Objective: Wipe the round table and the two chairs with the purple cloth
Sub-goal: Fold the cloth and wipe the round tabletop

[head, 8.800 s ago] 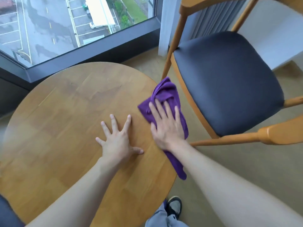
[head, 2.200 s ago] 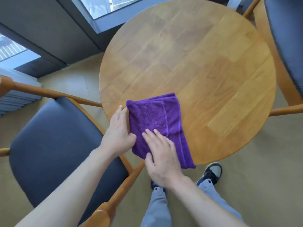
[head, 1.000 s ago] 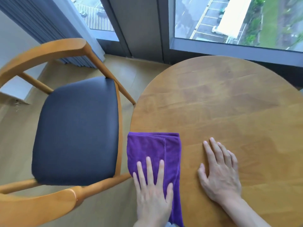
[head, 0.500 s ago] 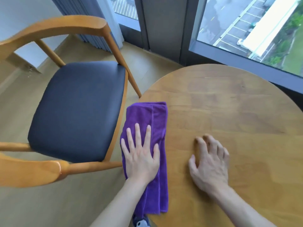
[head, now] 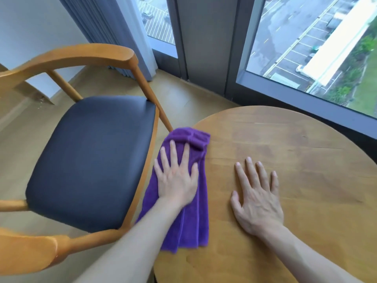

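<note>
The purple cloth (head: 189, 225) lies along the left edge of the round wooden table (head: 302, 160), partly hanging over it. My left hand (head: 176, 180) presses flat on the cloth with fingers spread. My right hand (head: 258, 201) rests flat on the bare tabletop to the right of the cloth, fingers straight. A wooden chair with a dark padded seat (head: 91, 158) stands to the left of the table, its armrest post close to the cloth's far end. Only this one chair is in view.
Floor-to-ceiling windows (head: 306, 41) with a dark frame run behind the table. A grey curtain (head: 106, 31) hangs at the back left by a white wall. Tan floor (head: 193, 97) shows between chair, table and window.
My left hand has pushed the cloth forward along the table's left edge, bunching its far end. My right hand's fingers went from curled to flat on the tabletop.
</note>
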A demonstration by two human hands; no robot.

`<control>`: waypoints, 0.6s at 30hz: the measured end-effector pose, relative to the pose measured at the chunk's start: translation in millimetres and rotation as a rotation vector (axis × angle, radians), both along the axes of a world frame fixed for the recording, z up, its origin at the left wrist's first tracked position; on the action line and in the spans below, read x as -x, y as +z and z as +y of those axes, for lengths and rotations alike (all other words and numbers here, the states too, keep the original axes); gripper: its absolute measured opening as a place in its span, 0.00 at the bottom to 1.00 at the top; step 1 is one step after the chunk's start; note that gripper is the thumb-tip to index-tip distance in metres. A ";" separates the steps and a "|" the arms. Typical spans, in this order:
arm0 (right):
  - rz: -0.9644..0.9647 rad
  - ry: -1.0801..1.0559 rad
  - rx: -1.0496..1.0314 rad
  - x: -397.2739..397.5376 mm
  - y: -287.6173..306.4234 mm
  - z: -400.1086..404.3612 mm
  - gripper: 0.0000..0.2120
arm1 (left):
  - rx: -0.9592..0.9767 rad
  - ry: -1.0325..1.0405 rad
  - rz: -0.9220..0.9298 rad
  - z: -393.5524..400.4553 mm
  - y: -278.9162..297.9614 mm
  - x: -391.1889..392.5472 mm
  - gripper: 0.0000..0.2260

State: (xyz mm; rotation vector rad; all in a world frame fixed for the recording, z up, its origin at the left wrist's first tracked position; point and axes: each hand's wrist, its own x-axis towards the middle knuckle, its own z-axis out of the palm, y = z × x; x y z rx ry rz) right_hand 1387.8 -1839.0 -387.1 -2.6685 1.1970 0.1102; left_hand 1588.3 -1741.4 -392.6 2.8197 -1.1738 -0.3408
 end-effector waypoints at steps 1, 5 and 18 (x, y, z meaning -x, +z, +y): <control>-0.008 0.000 0.001 0.0 -0.5 -0.1 0.38 | 0.007 -0.001 0.009 -18.0 -0.6 -9.3 0.30; 0.002 -0.007 -0.022 0.0 -0.5 -1.8 0.38 | 0.014 -0.038 -0.026 -23.7 -3.8 -9.6 0.29; 0.047 -0.046 -0.010 25.0 -0.2 -39.8 0.37 | -0.094 -0.261 -0.016 74.5 10.1 19.5 0.29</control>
